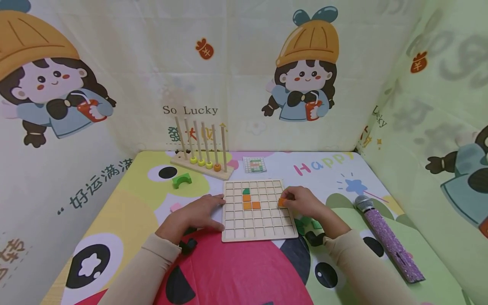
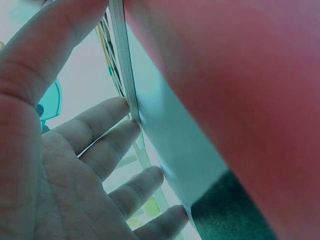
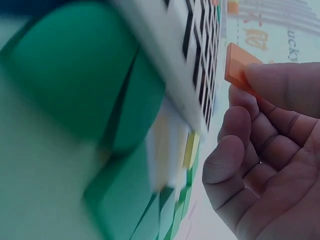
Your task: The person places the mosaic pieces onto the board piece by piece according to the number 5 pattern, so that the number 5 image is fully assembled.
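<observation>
Thumb and forefinger of my right hand [image 1: 303, 201] are clamped together on an orange square tile [image 3: 240, 65], one corner of it jutting out past my fingertips. The other fingers of that hand curl in toward the palm. I have the tile at the right side of the wooden grid board [image 1: 270, 222], over its outer columns; whether it touches the wood I cannot tell.

My left hand [image 1: 196, 214] lies at the board's left edge, thumb well apart from the rest, fingers extended with gaps between them. Thumb and foremost fingertips meet the edge, gripping nothing.

On the grid sits a green tile [image 1: 246, 191] with a rounded corner. Two orange tiles [image 1: 247, 205] run down in the column beneath it, and a third orange tile [image 1: 256, 205] adjoins the lower one on its right. Green blocks [image 1: 316, 224] lie beside the board, close to my right wrist. Beyond the board's far edge are a printed pattern card [image 1: 254, 165] and a six-peg bead stand [image 1: 225, 174]. A green arch block [image 1: 181, 181] stands left of the board, and a glittery purple microphone [image 1: 392, 241] lies to the right.
</observation>
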A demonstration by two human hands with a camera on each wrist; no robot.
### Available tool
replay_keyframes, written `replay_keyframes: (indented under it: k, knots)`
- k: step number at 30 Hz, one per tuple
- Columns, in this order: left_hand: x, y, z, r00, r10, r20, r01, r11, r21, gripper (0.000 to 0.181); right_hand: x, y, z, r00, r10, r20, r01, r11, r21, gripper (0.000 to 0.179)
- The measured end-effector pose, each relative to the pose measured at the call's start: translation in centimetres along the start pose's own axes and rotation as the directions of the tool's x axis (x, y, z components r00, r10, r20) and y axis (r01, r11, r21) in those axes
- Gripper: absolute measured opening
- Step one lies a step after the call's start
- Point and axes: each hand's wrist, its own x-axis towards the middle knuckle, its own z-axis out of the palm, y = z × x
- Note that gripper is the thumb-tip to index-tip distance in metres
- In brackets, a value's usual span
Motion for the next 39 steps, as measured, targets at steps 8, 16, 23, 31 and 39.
replay_keyframes:
  k: [8,16,23,31,39]
  knots:
    - [-0.1,0.2,-0.2,1.000,-0.003,0.003,0.003,1.000,-0.006,0.087,1.5,-2.0,0.8,0.997,-0.047,0.055,0.048,0.999,-0.006,0.005]
    - [-0.1,0.2,0.0,1.000,-0.007,0.002,0.007,1.000,0.000,0.087,2.9,-3.3,1.5,0.994,-0.055,0.094,0.062,0.996,-0.071,0.007]
    - [0.0,0.0,0.1,1.000,-0.003,-0.006,0.003,1.000,0.008,0.087,3.3,-3.5,2.0,0.994,-0.038,0.099,0.047,0.994,-0.094,0.006]
    - [-0.2,0.1,0.0,1.000,0.006,-0.006,-0.006,1.000,0.012,0.085,3.2,-3.7,2.5,0.995,-0.014,0.103,0.025,0.994,-0.108,0.005]
    - [-0.3,0.1,0.0,0.999,0.037,-0.016,-0.036,0.999,0.026,0.083,3.4,-3.9,2.8,0.996,0.010,0.093,0.004,0.989,-0.148,0.005]
